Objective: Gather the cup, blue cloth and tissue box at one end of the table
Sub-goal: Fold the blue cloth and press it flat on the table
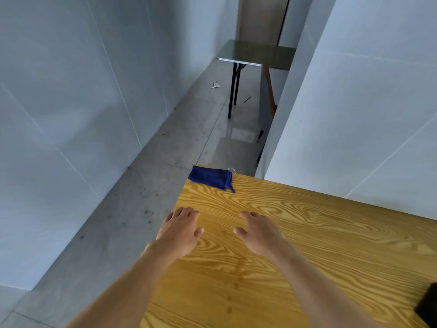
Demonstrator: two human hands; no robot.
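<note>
Blue cloth, folded into a compact rectangle, lies at the far left corner of a yellow wood-grain table, one end reaching the table's edge and a loose strip trailing from its right side. A thin pale loop shows just behind it at the table's far edge; what it belongs to cannot be told. Both of the person's hands reach forward over the tabletop, short of the cloth and apart from it. The left hand sits at the table's left edge, fingers straight and close together, thumb out, holding nothing. The right hand is near it, fingers likewise extended, palm down and empty; whether either palm touches the wood is unclear. Neither a cup nor a tissue box shows in the head view. A dark object is cut off at the lower right edge and cannot be identified. Beyond the table, a grey-topped table with black legs stands on a concrete floor, partly hidden by a white partition.
</note>
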